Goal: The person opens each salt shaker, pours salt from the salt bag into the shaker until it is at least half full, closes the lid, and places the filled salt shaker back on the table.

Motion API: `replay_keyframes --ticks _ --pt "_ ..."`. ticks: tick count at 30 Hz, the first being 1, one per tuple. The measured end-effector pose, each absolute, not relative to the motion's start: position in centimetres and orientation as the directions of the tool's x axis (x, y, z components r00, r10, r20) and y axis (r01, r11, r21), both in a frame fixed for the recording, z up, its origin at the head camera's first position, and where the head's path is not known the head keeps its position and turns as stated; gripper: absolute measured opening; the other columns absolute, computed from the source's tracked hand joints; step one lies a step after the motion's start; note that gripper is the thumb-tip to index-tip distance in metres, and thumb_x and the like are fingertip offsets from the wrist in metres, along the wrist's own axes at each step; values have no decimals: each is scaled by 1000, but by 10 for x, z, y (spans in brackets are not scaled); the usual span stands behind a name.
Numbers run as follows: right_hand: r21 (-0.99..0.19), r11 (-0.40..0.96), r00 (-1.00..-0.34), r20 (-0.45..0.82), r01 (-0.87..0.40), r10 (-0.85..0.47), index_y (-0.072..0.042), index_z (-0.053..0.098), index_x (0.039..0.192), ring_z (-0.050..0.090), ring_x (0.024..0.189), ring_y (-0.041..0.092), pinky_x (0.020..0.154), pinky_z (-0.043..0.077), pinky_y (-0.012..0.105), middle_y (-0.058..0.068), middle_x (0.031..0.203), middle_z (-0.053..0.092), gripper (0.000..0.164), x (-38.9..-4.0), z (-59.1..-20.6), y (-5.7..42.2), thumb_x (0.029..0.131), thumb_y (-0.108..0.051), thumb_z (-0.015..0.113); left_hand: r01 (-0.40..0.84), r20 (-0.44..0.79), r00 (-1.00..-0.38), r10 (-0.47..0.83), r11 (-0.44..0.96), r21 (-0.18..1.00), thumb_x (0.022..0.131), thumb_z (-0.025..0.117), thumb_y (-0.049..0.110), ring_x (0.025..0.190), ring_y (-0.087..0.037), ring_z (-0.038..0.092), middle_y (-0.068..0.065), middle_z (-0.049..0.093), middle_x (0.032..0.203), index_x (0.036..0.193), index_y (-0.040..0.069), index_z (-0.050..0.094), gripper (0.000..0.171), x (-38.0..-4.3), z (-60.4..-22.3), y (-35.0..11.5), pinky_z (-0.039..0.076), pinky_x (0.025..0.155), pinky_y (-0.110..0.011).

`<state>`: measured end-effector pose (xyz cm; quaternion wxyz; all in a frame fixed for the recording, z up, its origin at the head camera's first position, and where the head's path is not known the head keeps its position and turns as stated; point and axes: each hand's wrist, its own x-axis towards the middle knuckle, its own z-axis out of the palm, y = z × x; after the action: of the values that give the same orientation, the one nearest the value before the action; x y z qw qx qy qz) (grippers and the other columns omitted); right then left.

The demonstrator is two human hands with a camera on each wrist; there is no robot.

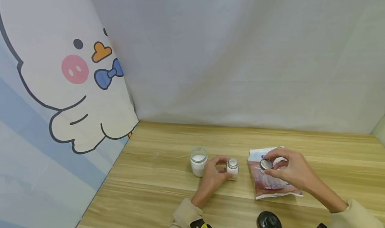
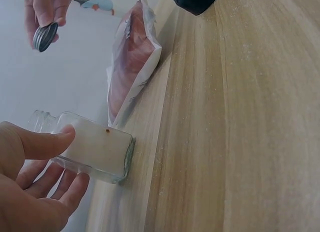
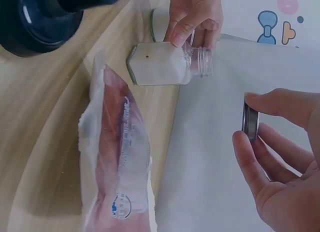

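A small square glass jar (image 1: 232, 169) with white contents stands upright on the table, its threaded mouth uncovered. My left hand (image 1: 213, 173) grips it from the left, thumb on one side and fingers on the other, as the left wrist view shows of the jar (image 2: 95, 147). Above a plastic bag, my right hand (image 1: 290, 168) pinches a silver metal lid (image 1: 266, 164) by its rim. In the right wrist view the lid (image 3: 250, 123) is held edge-on between thumb and fingers, apart from the jar.
Left of my left hand stands a round, open glass jar (image 1: 198, 162) holding white contents. The pink-and-white bag (image 1: 270, 183) lies under my right hand. A black object (image 1: 268, 219) is at the near edge of the view. Behind the wooden table (image 1: 162, 138) hangs a grey-white cloth (image 1: 240, 71).
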<state>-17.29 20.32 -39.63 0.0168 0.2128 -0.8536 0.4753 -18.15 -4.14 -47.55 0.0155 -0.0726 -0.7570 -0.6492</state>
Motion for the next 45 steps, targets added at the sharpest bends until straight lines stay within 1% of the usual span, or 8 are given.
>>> replay_keyframes --ticks 3,9,13,18,23,31,37,45 --pt "-798 443 -894 253 -410 -371 -5 68 96 64 70 12 59 58 26 9 95 64 30 -178 -395 199 70 -2 82 123 111 -990 87 146 982 67 77 -13 102 -20 59 -5 64 104 105 3 65 44 -181 -475 -41 55 84 -30" --pt "-826 384 -881 255 -413 -399 -3 69 95 63 72 13 59 58 25 10 96 64 30 -188 -394 185 68 0 81 111 100 -991 85 135 985 66 77 -14 101 -21 60 -5 64 104 105 3 64 45 -181 -474 -40 56 84 -30" --pt "-808 395 -866 260 -437 -427 -3 68 95 63 75 15 63 58 26 9 97 65 30 -193 -395 177 68 2 81 109 99 -991 86 121 987 65 77 -15 100 -23 61 -6 64 104 105 2 64 45 -181 -473 -40 56 82 -29" --pt "-808 407 -863 228 -426 -450 -2 68 96 63 77 17 62 58 26 8 96 64 30 -196 -392 169 69 2 79 107 98 -992 84 116 987 64 77 -15 94 -23 64 -8 65 103 105 1 65 46 -181 -472 -39 57 78 -25" --pt "-796 389 -841 256 -464 -477 -2 68 95 60 83 19 64 58 26 7 95 64 29 -201 -393 161 69 3 79 116 107 -991 85 108 987 64 76 -17 90 -24 65 -9 65 102 105 1 65 46 -181 -474 -39 57 74 -23" --pt "-806 362 -823 249 -468 -510 0 68 93 59 81 18 62 58 26 8 92 64 28 -211 -401 147 68 8 78 127 119 -989 84 101 987 64 76 -18 93 -25 63 -10 65 102 104 -1 64 45 -181 -475 -38 57 74 -23" --pt "-807 350 -810 244 -475 -534 1 68 92 58 80 19 61 58 28 8 92 63 25 -216 -407 140 69 6 77 130 123 -989 82 89 987 64 75 -18 95 -26 63 -12 64 102 105 -3 64 45 -183 -476 -37 58 74 -25" --pt "-804 348 -793 232 -482 -563 0 68 92 57 80 19 60 58 28 8 92 62 25 -221 -413 135 69 5 77 125 117 -990 78 113 986 65 76 -16 98 -24 61 -10 64 103 105 -2 64 44 -183 -476 -37 58 75 -27"
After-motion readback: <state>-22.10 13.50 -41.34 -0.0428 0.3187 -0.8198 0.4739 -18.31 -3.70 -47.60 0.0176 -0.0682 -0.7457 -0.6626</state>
